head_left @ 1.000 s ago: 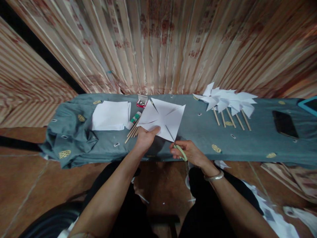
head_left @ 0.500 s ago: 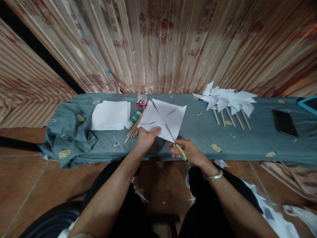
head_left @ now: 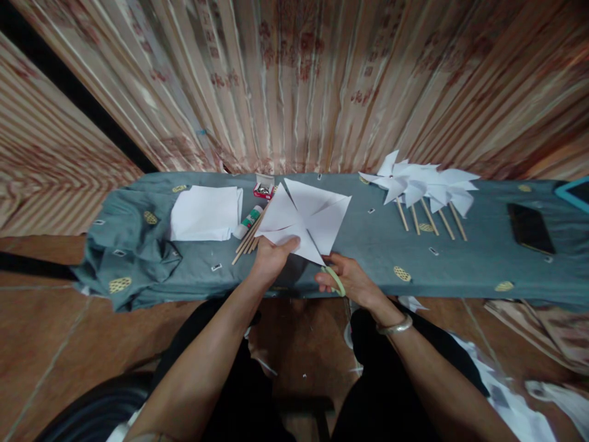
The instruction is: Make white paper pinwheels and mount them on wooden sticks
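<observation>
My left hand (head_left: 271,258) grips the near edge of a white square paper sheet (head_left: 306,218) with diagonal cuts running toward its middle, held just above the grey-green cloth. My right hand (head_left: 347,279) is closed round the pale green handles of scissors (head_left: 335,279); their blades point up at the sheet's near corner and are mostly hidden under it. A silver bangle sits on my right wrist.
On the cloth-covered bench (head_left: 460,258): a stack of white paper (head_left: 205,213), a glue stick (head_left: 248,222), wooden sticks (head_left: 246,242), a small box of pins (head_left: 263,189), several finished paper pinwheels (head_left: 421,187), a black phone (head_left: 529,228). Curtains hang behind.
The sheet has shifted slightly right and away. My right hand with the scissors has moved up a little toward the sheet's near corner.
</observation>
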Demonstrator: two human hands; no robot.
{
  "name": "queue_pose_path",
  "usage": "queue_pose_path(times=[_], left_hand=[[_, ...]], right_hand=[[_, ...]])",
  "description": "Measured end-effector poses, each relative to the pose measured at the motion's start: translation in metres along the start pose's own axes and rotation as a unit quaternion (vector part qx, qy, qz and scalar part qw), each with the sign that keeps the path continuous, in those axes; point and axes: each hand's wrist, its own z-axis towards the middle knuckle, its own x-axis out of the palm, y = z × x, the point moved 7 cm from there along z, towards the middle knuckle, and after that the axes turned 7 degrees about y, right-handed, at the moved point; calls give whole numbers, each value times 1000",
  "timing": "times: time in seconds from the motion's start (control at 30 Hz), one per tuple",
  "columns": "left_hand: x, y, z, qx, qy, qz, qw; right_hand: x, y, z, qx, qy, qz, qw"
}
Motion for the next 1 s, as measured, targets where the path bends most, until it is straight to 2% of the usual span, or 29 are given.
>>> queue_pose_path(times=[0.37,0.77,1.0], left_hand=[[1,1,-1,-17,7,-10,1000],[6,1,-1,-25,28,-40,999],[4,-1,0,-17,31,-28,999]], right_hand=[[1,1,-1,2,4,-9,1000],[4,11,-8,-16,56,-19,998],[2,8,-8,-16,52,-13,998]])
